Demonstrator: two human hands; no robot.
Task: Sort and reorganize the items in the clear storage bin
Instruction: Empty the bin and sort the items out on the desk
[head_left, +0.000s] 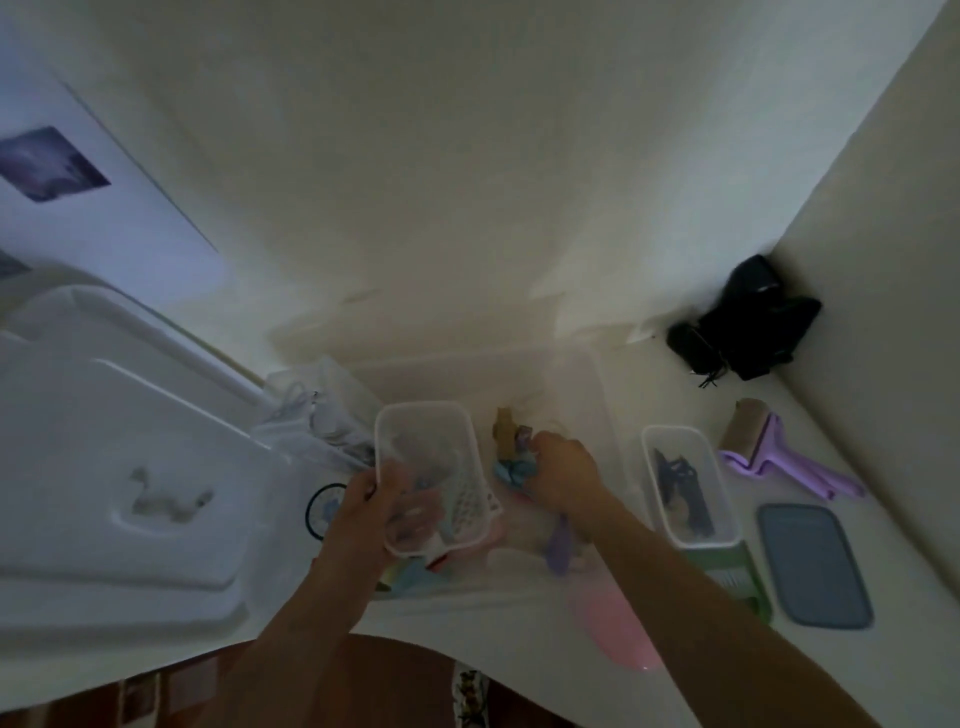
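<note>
Left hand (371, 499) grips the near end of a small clear container (434, 475), fingers curled round its rim and wall, holding it tilted over the clear storage bin (597, 395). Through the container's wall a few small items show, too blurred to name. Right hand (563, 475) reaches down into the bin just to the right of that container, its fingers curled into a bundle of small blue and tan items (511, 452); whether it actually holds any of them cannot be told. The bin lies directly under and around both hands, its far wall beyond the fingertips and its near edge beneath the forearms. Below the right wrist a purple item (558, 540) rests in the bin, and a pink object (618, 623) lies near the forearm at the bin's near side.

Right of the right hand, outside the bin, stands a second clear container (688, 486) with dark things inside. Farther right lie a grey lid (813, 564) and a purple lint roller (769, 447), with a black device (748, 317) beyond them by the wall. Left of the left hand lies the large white bin lid (119, 467).
</note>
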